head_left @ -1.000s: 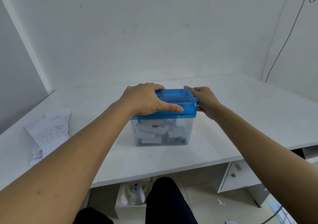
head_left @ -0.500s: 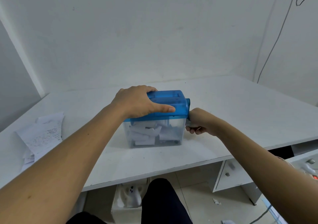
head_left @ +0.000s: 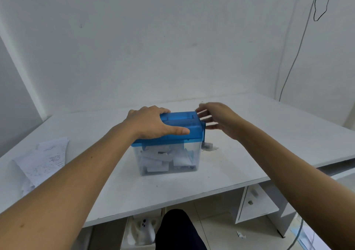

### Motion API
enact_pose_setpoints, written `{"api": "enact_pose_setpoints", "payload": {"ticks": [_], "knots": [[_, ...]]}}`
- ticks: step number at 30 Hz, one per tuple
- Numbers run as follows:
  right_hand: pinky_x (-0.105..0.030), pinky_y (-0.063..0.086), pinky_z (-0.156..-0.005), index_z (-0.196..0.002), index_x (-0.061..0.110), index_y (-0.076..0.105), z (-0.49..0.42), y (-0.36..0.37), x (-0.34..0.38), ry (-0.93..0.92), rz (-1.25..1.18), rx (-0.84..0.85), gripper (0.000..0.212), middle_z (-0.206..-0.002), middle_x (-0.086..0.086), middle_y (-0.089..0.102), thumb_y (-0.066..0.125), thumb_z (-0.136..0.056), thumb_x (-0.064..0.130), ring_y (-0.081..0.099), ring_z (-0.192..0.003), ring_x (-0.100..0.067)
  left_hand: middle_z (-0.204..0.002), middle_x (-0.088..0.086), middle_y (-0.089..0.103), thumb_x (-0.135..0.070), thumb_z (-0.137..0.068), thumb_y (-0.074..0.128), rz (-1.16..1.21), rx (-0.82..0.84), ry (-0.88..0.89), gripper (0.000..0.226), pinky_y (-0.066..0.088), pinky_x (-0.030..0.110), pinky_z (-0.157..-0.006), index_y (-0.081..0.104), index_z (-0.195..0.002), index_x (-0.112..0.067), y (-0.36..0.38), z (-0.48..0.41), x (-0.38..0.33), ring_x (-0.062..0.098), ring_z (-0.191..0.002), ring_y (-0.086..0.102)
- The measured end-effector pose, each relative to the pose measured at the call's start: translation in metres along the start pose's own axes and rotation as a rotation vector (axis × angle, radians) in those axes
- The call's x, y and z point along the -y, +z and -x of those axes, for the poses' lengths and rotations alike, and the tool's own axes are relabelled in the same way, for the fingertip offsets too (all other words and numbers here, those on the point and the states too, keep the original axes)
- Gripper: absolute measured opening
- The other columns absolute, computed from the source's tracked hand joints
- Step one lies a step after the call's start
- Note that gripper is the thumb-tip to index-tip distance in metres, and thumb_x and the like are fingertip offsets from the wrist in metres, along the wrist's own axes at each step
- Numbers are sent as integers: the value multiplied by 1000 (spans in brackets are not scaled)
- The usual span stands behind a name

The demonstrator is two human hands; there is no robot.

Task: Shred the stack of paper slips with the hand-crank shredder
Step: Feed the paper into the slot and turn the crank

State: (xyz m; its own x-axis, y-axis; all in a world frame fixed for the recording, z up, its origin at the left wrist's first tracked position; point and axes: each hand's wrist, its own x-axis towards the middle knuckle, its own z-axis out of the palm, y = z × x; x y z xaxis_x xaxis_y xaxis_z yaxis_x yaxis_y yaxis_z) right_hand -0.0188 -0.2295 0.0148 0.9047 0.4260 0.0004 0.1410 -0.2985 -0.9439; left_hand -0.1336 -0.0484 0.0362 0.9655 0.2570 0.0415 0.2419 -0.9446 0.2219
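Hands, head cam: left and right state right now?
Left hand: grips the blue shredder lid, thumb along its front.
Right hand: open, fingers straight beside the lid, holding nothing; crank untouched.

A white desk point(head_left: 269, 134) stands over a drawer unit point(head_left: 255, 201); a cable point(head_left: 286, 77) hangs.
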Motion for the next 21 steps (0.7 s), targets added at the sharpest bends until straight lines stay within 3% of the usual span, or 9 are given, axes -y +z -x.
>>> {"api": "enact_pose_setpoints", "payload": {"ticks": [3, 7, 10, 15, 17, 21], "knots": [[-33, 52, -88, -112, 14, 66, 2, 6, 19, -119, 93, 9, 27, -105, 1, 69, 52, -101, 34, 64, -97, -16, -157, -11, 38, -107, -45, 35, -1, -41, 19, 128, 31, 46, -113, 36, -152, -36, -2, 3, 1, 19, -142, 39], [-33, 51, -88, -108, 18, 66, 9, 25, 41, -271, 218, -1, 22, -105, 4, 69, 58, -97, 35, 64, -102, -16, -155, -11, 42, -103, -62, 28, 263, -174, 23, 113, 33, 46, -116, 45, -148, -32, -10, 13, 12, 16, -140, 42], [-25, 50, -81, -106, 21, 66, 20, 49, 56, -358, 293, 26, 19, -102, 7, 68, 59, -96, 36, 62, -96, -10, -148, -9, 50, -78, -88, 39, 379, -281, 7, 75, 37, 31, -103, 54, -141, -28, -24, 26, 35, 12, -129, 49], [-17, 49, -64, -97, 21, 68, 39, 92, 77, -505, 281, 88, 10, -97, 9, 69, 60, -94, 26, 64, -88, -7, -125, -14, 64, -58, -94, 56, 415, -377, -87, 30, 43, 26, -84, 67, -113, -37, -38, 58, 103, 4, -108, 57], [-11, 47, -57, -92, 19, 68, 46, 114, 83, -561, 227, 106, 10, -93, 7, 70, 59, -93, 20, 65, -85, -9, -117, -15, 66, -49, -94, 62, 443, -379, -146, 20, 43, 22, -79, 70, -108, -38, -37, 73, 133, 0, -105, 59], [-8, 42, -59, -89, 19, 69, 57, 162, 87, -621, 183, 180, 10, -87, 10, 69, 59, -91, 16, 64, -81, -5, -101, -21, 65, -29, -97, 64, 517, -447, -307, 12, 40, 17, -74, 70, -106, -34, -20, 100, 182, -6, -93, 58]]}}
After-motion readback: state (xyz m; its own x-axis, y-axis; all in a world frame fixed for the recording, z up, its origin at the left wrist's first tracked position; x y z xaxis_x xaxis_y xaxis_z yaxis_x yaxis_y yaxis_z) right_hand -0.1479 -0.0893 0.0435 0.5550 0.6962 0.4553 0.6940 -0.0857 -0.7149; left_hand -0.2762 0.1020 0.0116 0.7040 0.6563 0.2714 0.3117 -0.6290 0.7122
